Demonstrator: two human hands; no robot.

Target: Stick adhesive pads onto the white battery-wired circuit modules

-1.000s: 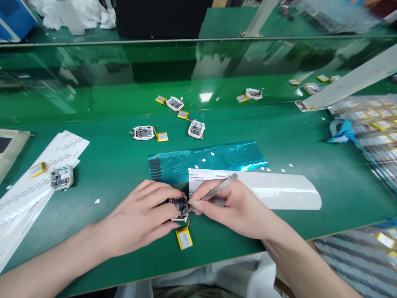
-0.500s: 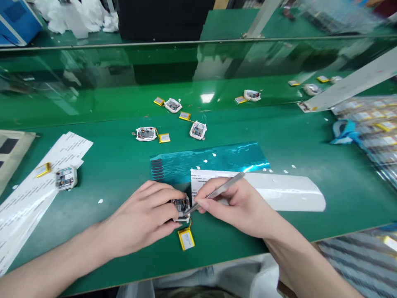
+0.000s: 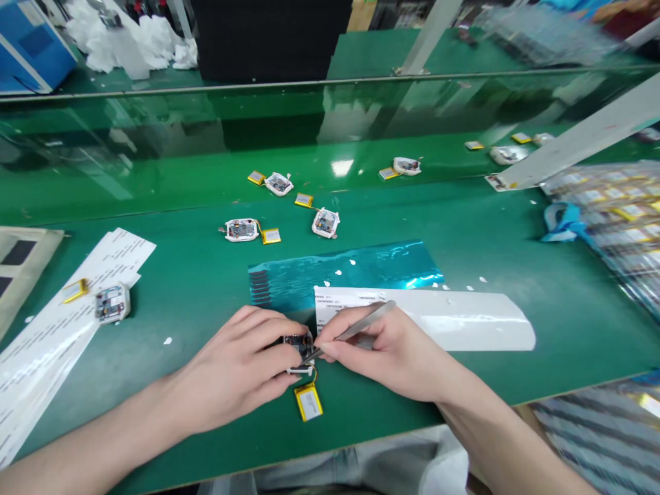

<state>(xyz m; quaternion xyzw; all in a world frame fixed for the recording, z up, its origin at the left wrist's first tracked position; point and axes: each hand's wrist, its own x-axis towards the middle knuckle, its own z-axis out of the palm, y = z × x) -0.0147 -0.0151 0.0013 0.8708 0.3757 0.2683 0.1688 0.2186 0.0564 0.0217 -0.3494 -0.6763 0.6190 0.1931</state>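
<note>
- Circuit board [image 3: 298, 342]: at lower centre, pinched narrowly in the left hand [image 3: 232, 364], just above the pouch battery [image 3: 308, 402], joined to it by a thin wire [image 3: 314, 375].
- Right hand [image 3: 381, 350]: pen grip on steel tweezers [image 3: 355, 330], tips at the board's lower edge.
- Risk: a tweezer slip could nick the wire or puncture the battery.

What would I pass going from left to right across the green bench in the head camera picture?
Beige card frame, white printed papers, white-cased circuit board, left hand, right hand, glossy white sheet, blue strap, plastic bag of yellow batteries.
</note>
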